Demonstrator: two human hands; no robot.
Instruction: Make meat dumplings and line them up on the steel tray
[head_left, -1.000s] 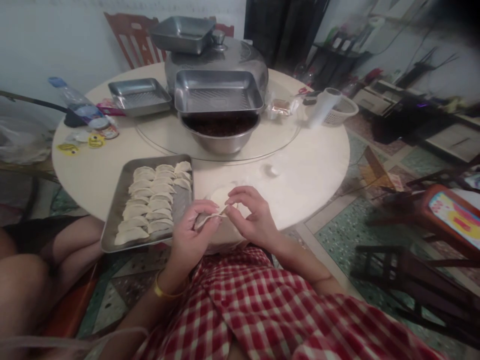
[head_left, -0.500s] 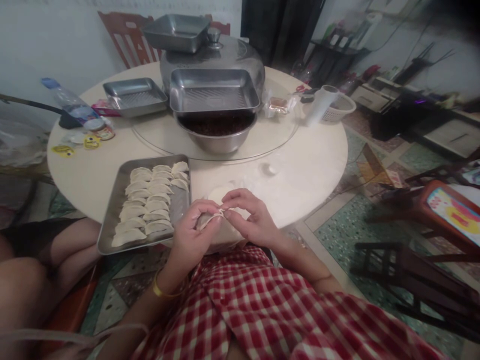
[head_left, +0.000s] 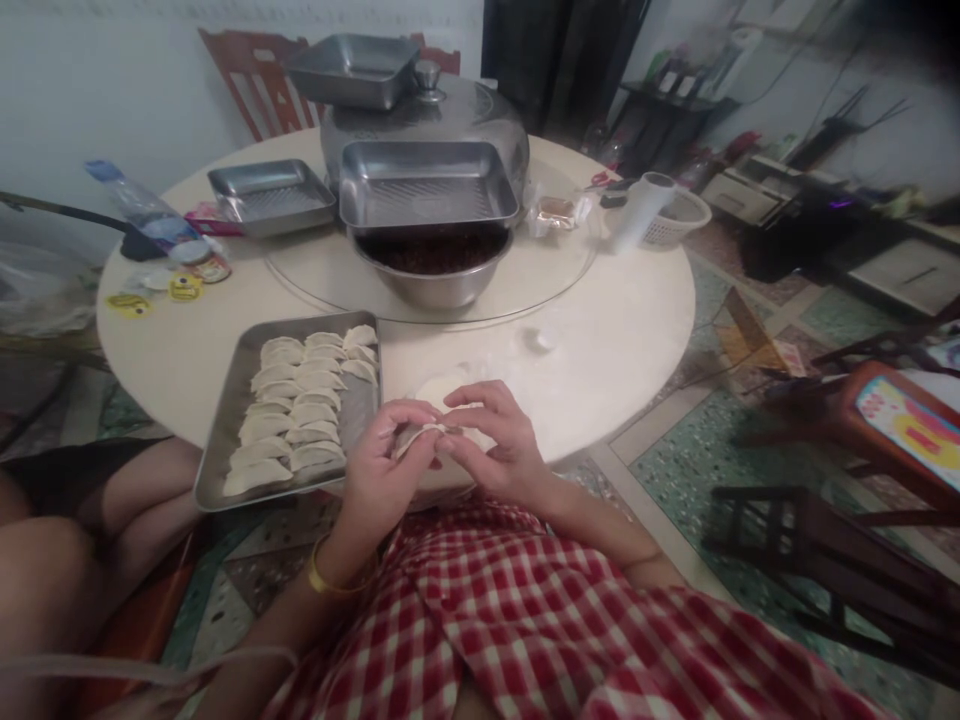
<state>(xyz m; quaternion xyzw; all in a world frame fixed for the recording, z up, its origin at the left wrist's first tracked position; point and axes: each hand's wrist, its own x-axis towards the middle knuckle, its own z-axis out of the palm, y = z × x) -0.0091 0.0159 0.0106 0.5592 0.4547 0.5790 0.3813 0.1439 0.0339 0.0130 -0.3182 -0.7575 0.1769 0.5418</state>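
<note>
Between my two hands is a pale dumpling [head_left: 422, 435], pinched by the thumbs and fingers at its edge. My left hand [head_left: 386, 455] curls round its left side, and my right hand [head_left: 501, 440] grips the right end with thumb and fingertips. Fingers hide much of the dumpling. Pale round wrappers [head_left: 439, 385] lie on the table just behind my hands. To the left, a metal tray [head_left: 360, 405] holds rows of folded dumplings [head_left: 281, 387], its right strip partly bare.
A metal bowl of dark filling [head_left: 435, 287] stands behind, with a steel pan [head_left: 429, 190] resting over it. A large lidded pot [head_left: 480, 110] is farther back. A bottle [head_left: 142, 208] stands at left, a white basket [head_left: 682, 220] at right. Someone's legs [head_left: 146, 490] are at left.
My right thumb and fingers have shifted slightly along the dumpling's edge, and my right index finger has lifted a little. The tray and the other things stay as they were.
</note>
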